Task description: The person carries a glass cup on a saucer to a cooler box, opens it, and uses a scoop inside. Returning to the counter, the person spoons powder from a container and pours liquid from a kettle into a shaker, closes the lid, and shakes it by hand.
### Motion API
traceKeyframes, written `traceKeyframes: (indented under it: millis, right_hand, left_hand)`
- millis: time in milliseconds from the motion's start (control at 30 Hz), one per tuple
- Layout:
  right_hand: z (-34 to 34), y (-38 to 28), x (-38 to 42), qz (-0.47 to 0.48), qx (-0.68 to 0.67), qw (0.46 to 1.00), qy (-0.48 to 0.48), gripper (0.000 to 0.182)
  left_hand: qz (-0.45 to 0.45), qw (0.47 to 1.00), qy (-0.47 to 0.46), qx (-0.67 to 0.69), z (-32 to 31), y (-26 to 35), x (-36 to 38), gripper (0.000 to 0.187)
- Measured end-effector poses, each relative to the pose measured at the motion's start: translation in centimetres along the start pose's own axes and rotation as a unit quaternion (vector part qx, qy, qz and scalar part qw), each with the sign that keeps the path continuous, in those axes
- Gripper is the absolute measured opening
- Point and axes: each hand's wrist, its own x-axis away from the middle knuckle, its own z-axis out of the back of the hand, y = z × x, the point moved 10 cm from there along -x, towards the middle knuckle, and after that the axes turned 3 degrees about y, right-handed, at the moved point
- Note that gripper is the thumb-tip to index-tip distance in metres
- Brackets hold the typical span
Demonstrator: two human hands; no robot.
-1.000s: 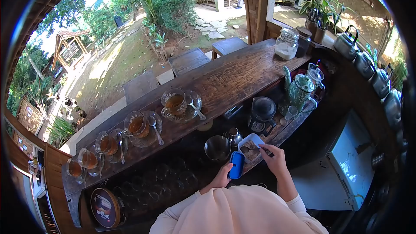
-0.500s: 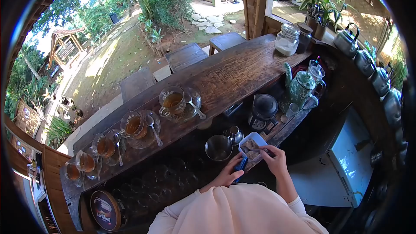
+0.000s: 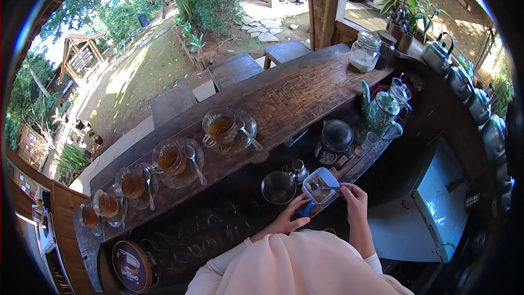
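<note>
My left hand [image 3: 289, 216] is closed on a blue object [image 3: 307, 208], partly hidden by the fingers, at the near side of a white plastic container [image 3: 329, 175]. Brown powder lies inside that container. My right hand [image 3: 355, 198] pinches the handle of a spoon [image 3: 323, 187], whose bowl is in the powder. A round metal bowl [image 3: 278, 187] and a small metal pot [image 3: 297, 170] stand just left of the container. Behind it is a black-lidded glass press [image 3: 335, 136].
Glass cups of tea with saucers and spoons line the wooden counter [image 3: 295, 90], the largest cup [image 3: 220, 125] nearest the middle. A green speckled teapot [image 3: 381, 110] stands right. Farther right are a white cabinet [image 3: 431, 202] and several metal kettles.
My right hand has shifted slightly right, and the spoon lies flatter across the container. The view has moved a little.
</note>
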Motion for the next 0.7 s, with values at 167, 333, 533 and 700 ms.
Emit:
traceKeyframes:
  millis: [167, 333, 533, 700]
  right_hand:
    - [0.2, 0.5, 0.0, -0.018, -0.025, 0.999, 0.018, 0.017]
    - [0.4, 1.1, -0.1, -0.026, -0.051, 0.998, 0.026, 0.017]
    - [0.9, 1.0, 0.0, -0.029, -0.064, 0.997, 0.033, 0.015]
    - [1.5, 0.9, 0.2, -0.028, -0.074, 0.996, 0.04, 0.013]
  left_hand:
    - [0.012, 1.0, -0.007, -0.012, -0.1, 0.7, 0.2, 0.067]
    - [0.017, 0.999, -0.015, -0.033, -0.2, 1.1, 0.3, 0.066]
    - [0.106, 0.993, -0.045, 0.008, -1.1, 0.7, 1.0, 0.069]
    - [0.122, 0.991, -0.057, 0.011, -1.6, 0.9, 1.4, 0.068]
